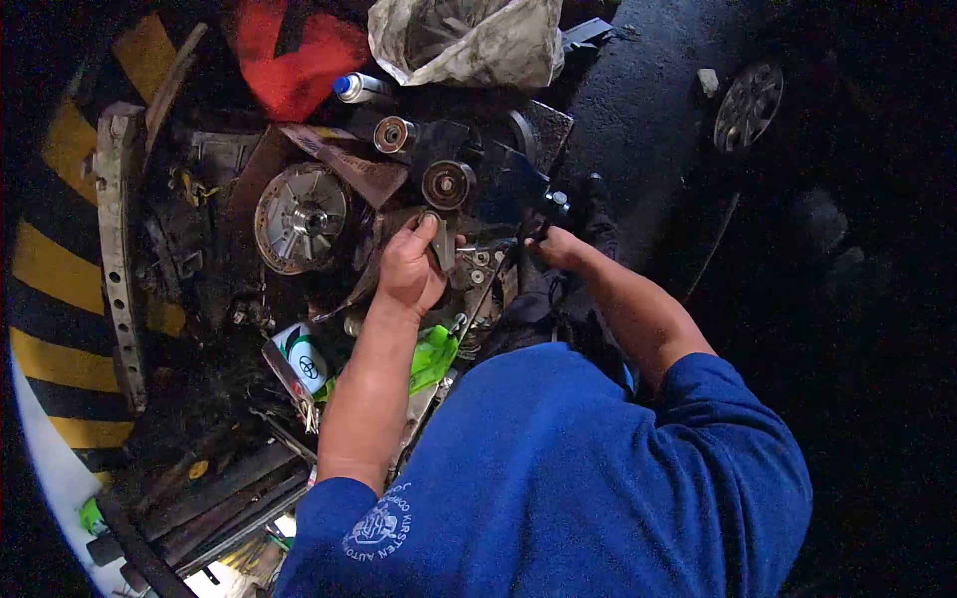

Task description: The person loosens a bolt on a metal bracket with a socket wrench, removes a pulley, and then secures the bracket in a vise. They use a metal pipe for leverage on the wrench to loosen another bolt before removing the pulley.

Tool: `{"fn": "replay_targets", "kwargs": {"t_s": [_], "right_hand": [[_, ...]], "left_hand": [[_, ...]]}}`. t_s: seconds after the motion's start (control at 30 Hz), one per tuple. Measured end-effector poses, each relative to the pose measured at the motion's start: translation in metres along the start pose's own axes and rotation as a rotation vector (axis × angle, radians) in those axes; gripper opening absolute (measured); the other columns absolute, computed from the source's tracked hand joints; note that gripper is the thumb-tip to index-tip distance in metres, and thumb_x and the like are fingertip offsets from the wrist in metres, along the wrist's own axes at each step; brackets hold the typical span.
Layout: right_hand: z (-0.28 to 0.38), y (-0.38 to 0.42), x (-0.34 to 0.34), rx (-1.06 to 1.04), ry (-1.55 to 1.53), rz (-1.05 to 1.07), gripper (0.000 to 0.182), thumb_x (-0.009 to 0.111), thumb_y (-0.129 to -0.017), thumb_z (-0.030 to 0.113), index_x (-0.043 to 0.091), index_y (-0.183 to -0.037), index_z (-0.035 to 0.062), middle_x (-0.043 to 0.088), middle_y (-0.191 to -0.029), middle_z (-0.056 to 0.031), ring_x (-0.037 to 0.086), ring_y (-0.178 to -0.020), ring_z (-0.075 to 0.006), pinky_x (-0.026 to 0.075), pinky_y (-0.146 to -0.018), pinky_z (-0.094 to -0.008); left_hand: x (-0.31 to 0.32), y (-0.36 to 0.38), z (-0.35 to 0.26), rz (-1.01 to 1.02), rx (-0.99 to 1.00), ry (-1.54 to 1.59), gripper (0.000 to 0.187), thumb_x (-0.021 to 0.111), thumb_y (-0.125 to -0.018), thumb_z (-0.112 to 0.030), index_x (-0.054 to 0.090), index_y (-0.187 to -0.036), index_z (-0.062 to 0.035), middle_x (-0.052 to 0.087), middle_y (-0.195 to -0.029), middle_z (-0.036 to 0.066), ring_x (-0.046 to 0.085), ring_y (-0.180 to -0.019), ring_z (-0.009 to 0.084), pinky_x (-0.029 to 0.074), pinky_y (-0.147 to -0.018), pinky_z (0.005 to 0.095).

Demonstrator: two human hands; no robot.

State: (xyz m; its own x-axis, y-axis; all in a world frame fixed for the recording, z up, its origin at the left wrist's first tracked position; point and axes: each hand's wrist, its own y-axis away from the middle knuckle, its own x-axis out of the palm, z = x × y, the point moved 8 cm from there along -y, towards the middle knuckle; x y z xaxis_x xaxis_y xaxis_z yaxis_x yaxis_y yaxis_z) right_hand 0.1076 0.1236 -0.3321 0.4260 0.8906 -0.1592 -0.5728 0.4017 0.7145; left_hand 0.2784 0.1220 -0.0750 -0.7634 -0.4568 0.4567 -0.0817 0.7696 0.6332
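Observation:
My left hand (pixel 409 261) is closed around a grey metal piece (pixel 444 245), thumb on top of it. Just above it sits a round, rusty-centred pulley (pixel 446 185), with a second pulley (pixel 394 135) to its upper left. My right hand (pixel 556 249) grips a dark hammer (pixel 558 202) with a shiny metal head, off to the right of the pulleys; shadow hides most of its handle. Small round metal parts (pixel 480 267) lie between my hands.
A large metal drum (pixel 302 217) rests on the left. Behind the pulleys are a spray can (pixel 361 89), a red cloth (pixel 299 60) and a dirty white sack (pixel 469 45). A green package (pixel 434 359) and a white container (pixel 302 359) lie near my left forearm. A wheel cover (pixel 749 108) is far right.

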Motion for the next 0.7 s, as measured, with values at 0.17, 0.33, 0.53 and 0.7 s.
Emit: {"fn": "replay_targets", "kwargs": {"t_s": [0.17, 0.33, 0.53, 0.7], "right_hand": [[-0.024, -0.031, 0.003, -0.229, -0.016, -0.182, 0.028, 0.056, -0.091, 0.028, 0.061, -0.108, 0.0068, 0.065, -0.088, -0.0091, 0.057, -0.075, -0.0193, 0.047, -0.067, -0.0378], [-0.001, 0.006, -0.14, 0.101, 0.002, -0.696, 0.061, 0.065, -0.08, 0.016, 0.042, -0.136, 0.0172, 0.058, -0.112, -0.0158, 0.058, -0.099, -0.0281, 0.047, -0.088, -0.0433], [0.037, 0.099, -0.216, -0.331, -0.687, -0.536, 0.071, 0.056, -0.078, -0.002, 0.031, -0.142, 0.013, 0.055, -0.12, -0.0133, 0.055, -0.104, -0.0222, 0.044, -0.09, -0.0341], [0.188, 0.203, -0.106, -0.701, -0.056, 0.174, 0.051, 0.067, -0.083, 0.037, 0.058, -0.115, -0.0016, 0.063, -0.111, -0.0167, 0.059, -0.105, -0.0261, 0.044, -0.092, -0.038]], "left_hand": [[0.004, 0.001, 0.002, -0.003, -0.023, -0.006, 0.02, 0.053, -0.093, -0.019, 0.056, -0.108, -0.0065, 0.064, -0.093, 0.005, 0.063, -0.079, 0.0189, 0.052, -0.076, 0.0348], [-0.008, -0.004, 0.003, -0.049, -0.024, -0.025, 0.019, 0.055, -0.092, -0.025, 0.059, -0.103, -0.0094, 0.066, -0.09, 0.008, 0.065, -0.077, 0.0248, 0.055, -0.067, 0.0404], [-0.004, 0.003, 0.006, -0.074, -0.067, -0.012, 0.019, 0.052, -0.094, -0.022, 0.056, -0.106, -0.0075, 0.065, -0.087, 0.007, 0.064, -0.076, 0.0209, 0.053, -0.066, 0.037], [0.001, 0.001, 0.005, -0.043, -0.052, 0.018, 0.019, 0.054, -0.093, -0.023, 0.055, -0.107, -0.0091, 0.064, -0.088, 0.007, 0.064, -0.077, 0.0214, 0.053, -0.064, 0.0357]]}}
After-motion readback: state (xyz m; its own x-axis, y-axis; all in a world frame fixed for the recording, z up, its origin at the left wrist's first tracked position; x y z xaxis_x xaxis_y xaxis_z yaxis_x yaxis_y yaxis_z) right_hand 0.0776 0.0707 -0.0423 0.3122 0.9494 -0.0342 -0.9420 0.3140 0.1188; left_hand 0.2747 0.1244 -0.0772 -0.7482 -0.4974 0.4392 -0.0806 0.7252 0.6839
